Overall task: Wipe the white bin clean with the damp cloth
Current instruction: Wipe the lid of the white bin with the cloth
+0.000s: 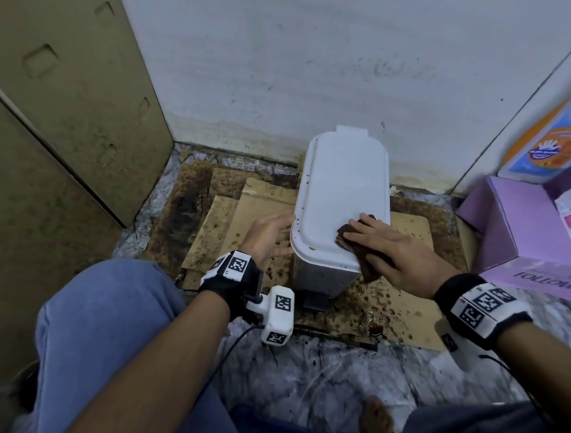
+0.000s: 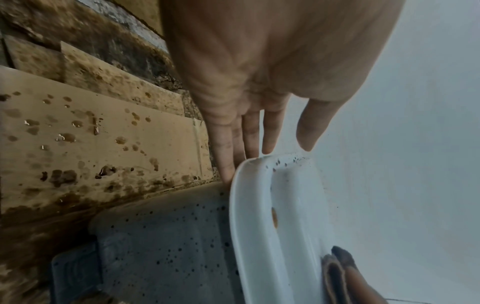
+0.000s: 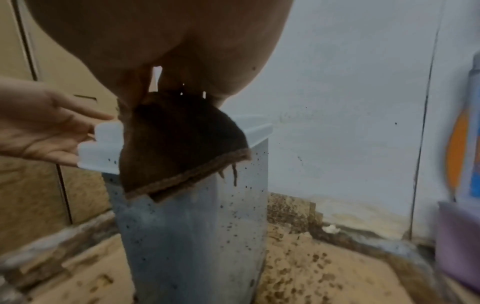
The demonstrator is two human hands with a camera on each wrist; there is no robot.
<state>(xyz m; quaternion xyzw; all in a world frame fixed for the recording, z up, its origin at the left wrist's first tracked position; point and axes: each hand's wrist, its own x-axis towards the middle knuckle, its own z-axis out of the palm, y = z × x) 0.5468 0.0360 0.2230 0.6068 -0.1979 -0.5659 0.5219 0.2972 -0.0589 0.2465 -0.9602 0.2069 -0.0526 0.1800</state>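
Our right hand (image 1: pixel 398 248) presses a dark brown damp cloth (image 1: pixel 359 246) flat on the near right corner of the white plastic pedal bin (image 1: pixel 341 195) lid, fingers spread straight, cloth tail hanging over the edge below our palm. Our left hand (image 1: pixel 272 236) lies open, straight fingers (image 2: pixel 226 156) touching the lid's left rim to steady it. Bin stands on stained brown cardboard sheets (image 1: pixel 261 201) on the floor. Risks, we judge: the loose tail drags grime onto the speckled side wall; hard pressure tips the narrow bin; brown spots along the rim get missed.
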